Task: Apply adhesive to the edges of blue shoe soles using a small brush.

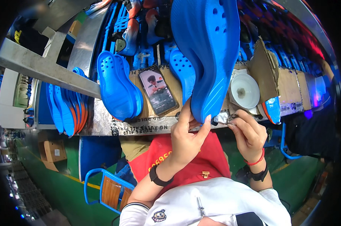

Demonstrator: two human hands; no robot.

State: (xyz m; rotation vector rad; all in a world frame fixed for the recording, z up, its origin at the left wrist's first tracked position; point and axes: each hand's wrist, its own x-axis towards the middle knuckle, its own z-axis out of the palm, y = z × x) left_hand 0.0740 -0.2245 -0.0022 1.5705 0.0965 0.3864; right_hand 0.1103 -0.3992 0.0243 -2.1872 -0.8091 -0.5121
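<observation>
A large blue shoe sole (212, 64) with small round holes stands tilted up before me, its narrower end toward my body. My left hand (188, 137) grips that near end between thumb and fingers. To its right, my right hand (249, 133) is closed in a pinch close to the sole's end, apart from it. Whatever is between its fingertips is too small to make out. Behind the held sole, another blue sole (182, 69) lies partly hidden. A pair of blue soles (119, 88) rests left of the phone (159, 90).
A white bowl (245, 90) sits beside a torn cardboard flap (264, 71) on the right. More blue and orange soles (66, 105) stand at the left edge, under a grey metal bar (46, 66). Racks of soles fill the back. A blue-framed chair (110, 190) is below left.
</observation>
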